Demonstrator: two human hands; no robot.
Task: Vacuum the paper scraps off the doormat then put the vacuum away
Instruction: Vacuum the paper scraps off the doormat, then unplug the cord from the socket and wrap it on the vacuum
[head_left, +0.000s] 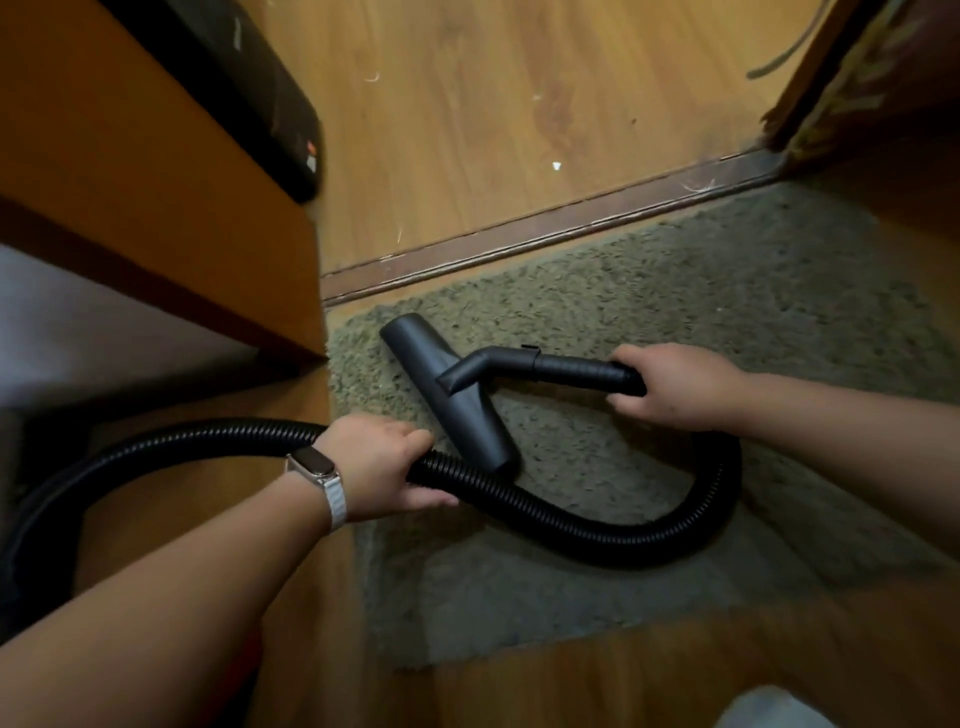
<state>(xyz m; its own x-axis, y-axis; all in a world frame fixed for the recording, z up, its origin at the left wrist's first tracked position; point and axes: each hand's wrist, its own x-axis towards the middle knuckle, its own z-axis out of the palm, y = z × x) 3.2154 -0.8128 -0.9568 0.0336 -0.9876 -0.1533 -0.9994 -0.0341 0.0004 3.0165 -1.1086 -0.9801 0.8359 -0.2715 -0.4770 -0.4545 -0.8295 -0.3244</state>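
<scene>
Warm, dim indoor light lies over the floor (467, 104), brightest on the boards at the top and fading toward me. The doormat (727, 291) looks crisp along its far edge but smears soft at its near edge. Straight lines bow outward at the frame's sides, the bottom corners blur, and my hose (571, 525) carries faint glints along its ribs

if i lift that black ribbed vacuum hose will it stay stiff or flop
Probably floppy: the black ribbed vacuum hose lies in a U-loop on the green shaggy doormat. Likely grippy, given its ridges under the left hand.
</scene>
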